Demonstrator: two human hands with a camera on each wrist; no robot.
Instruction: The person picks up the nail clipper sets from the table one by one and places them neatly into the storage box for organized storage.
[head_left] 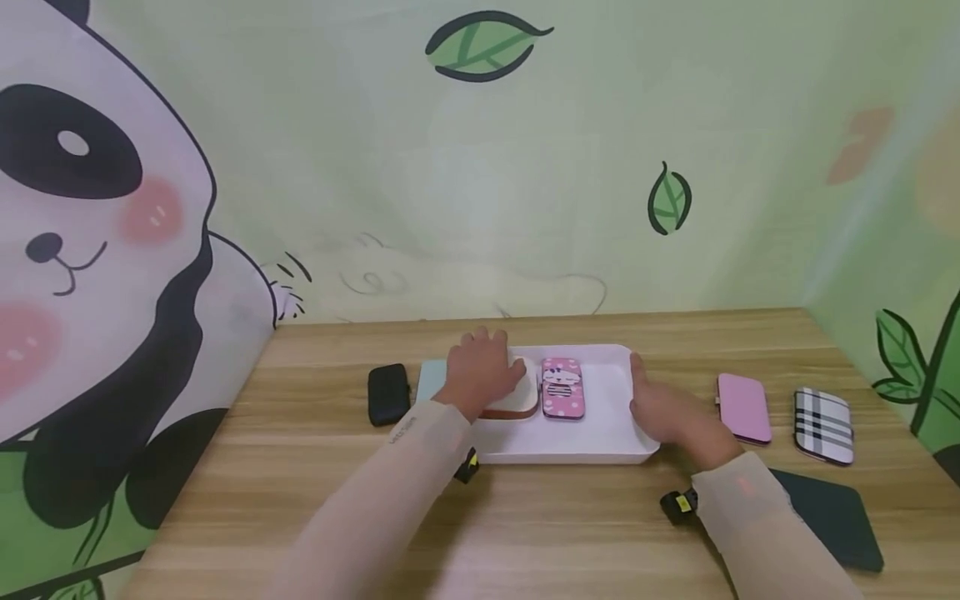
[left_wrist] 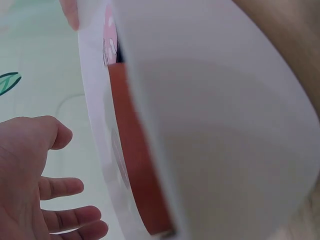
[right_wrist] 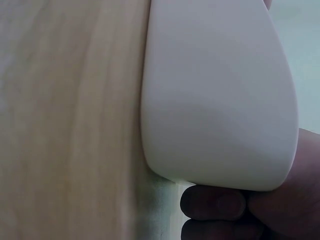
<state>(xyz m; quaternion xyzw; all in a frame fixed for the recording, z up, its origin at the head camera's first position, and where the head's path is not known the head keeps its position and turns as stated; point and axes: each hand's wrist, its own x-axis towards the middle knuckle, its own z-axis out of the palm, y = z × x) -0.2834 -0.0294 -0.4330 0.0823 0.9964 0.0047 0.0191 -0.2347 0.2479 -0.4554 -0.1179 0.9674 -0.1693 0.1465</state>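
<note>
On the table, a white tray (head_left: 609, 425) holds a bread-slice-shaped case (head_left: 517, 405) with a cream top and brown side. Beside it in the tray lies a pink patterned case (head_left: 562, 389) with a cartoon animal. My left hand (head_left: 483, 375) is over the bread-slice case with fingers spread; in the left wrist view its thumb and fingers stand apart, with nothing between them. At the tray's right end, my right hand (head_left: 663, 410) grips the wall; the right wrist view shows curled fingers (right_wrist: 214, 202) against the white end. My left hand partly hides the bread-slice case.
Left of the tray are a black case (head_left: 388, 395) and a light blue flat item (head_left: 431, 379), partly hidden by my left hand. To the right lie a plain pink case (head_left: 744, 407), a plaid case (head_left: 823, 425) and a dark green flat item (head_left: 832, 521), partly under my right sleeve.
</note>
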